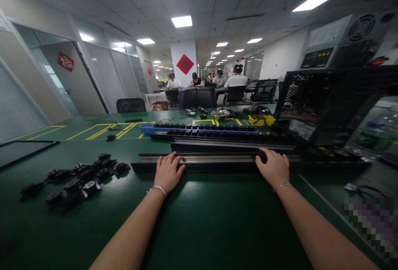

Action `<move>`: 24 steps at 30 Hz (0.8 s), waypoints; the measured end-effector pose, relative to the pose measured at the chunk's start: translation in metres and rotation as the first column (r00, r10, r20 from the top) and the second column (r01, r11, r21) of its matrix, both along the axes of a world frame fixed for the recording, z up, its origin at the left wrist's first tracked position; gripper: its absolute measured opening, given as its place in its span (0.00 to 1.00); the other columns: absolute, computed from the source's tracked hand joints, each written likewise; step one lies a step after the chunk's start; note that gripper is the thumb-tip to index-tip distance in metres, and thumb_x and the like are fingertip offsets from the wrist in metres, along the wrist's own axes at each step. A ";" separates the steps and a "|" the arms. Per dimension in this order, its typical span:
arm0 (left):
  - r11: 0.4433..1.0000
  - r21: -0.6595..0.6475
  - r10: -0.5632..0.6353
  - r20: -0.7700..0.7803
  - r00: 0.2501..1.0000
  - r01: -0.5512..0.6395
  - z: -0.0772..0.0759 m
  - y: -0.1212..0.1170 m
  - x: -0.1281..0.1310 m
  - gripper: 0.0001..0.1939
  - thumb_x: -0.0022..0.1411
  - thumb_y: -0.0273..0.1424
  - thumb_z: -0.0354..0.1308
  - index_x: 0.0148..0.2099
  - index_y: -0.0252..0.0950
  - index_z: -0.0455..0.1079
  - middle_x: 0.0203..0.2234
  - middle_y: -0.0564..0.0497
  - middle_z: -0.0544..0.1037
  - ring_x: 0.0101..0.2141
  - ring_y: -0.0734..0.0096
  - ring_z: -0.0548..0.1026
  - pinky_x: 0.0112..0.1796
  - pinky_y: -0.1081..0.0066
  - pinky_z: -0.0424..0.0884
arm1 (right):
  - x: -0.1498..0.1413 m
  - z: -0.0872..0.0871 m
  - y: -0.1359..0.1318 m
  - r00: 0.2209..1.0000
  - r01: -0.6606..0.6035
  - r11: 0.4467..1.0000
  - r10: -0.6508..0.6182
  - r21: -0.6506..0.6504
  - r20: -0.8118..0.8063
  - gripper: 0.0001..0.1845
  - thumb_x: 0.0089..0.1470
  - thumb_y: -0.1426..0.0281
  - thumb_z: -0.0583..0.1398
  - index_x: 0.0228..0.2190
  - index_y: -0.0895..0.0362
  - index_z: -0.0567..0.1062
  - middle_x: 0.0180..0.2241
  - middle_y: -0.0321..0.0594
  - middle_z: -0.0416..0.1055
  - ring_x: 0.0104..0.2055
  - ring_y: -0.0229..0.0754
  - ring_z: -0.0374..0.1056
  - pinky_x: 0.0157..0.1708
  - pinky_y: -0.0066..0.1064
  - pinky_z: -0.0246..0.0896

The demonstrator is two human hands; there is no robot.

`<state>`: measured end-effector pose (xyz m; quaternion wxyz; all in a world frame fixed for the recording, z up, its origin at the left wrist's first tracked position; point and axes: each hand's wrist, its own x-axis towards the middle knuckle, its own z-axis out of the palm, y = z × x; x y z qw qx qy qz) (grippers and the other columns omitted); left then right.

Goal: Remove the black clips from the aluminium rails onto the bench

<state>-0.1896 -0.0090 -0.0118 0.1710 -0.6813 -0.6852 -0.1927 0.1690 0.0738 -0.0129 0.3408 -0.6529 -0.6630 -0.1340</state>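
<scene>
A long black metal rail [217, 166] with a pale inner channel lies crosswise before me. My left hand [168, 172] is over its left part, fingers draped across the channel and thumb at the near wall, gripping it. Farther right, my right hand [273, 167] is curled around a small black part [263, 156] at the rail; the fingers partly hide it, so its exact kind is unclear. Several loose black socket-like modules [90, 172] lie in a cluster left of the rail, one with a whitish face [91, 187].
Behind the rail lie another black rail [230, 145] and a blue strip [147, 129] with rows of black modules. An open computer case [338, 100] stands at right, near a yellow bin [261, 120] and a metal bowl [220, 114]. People sit at tables farther back.
</scene>
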 end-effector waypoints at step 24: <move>0.964 -0.098 -0.256 -0.104 0.961 0.246 0.000 0.007 0.092 0.29 0.60 0.46 0.47 0.63 0.52 0.51 0.62 0.46 0.56 0.62 0.48 0.48 0.55 0.34 0.39 | -0.032 0.005 -0.011 0.971 -0.236 0.972 0.236 -0.014 -0.033 0.20 0.53 0.70 0.48 0.45 0.59 0.71 0.40 0.45 0.74 0.42 0.45 0.67 0.54 0.41 0.49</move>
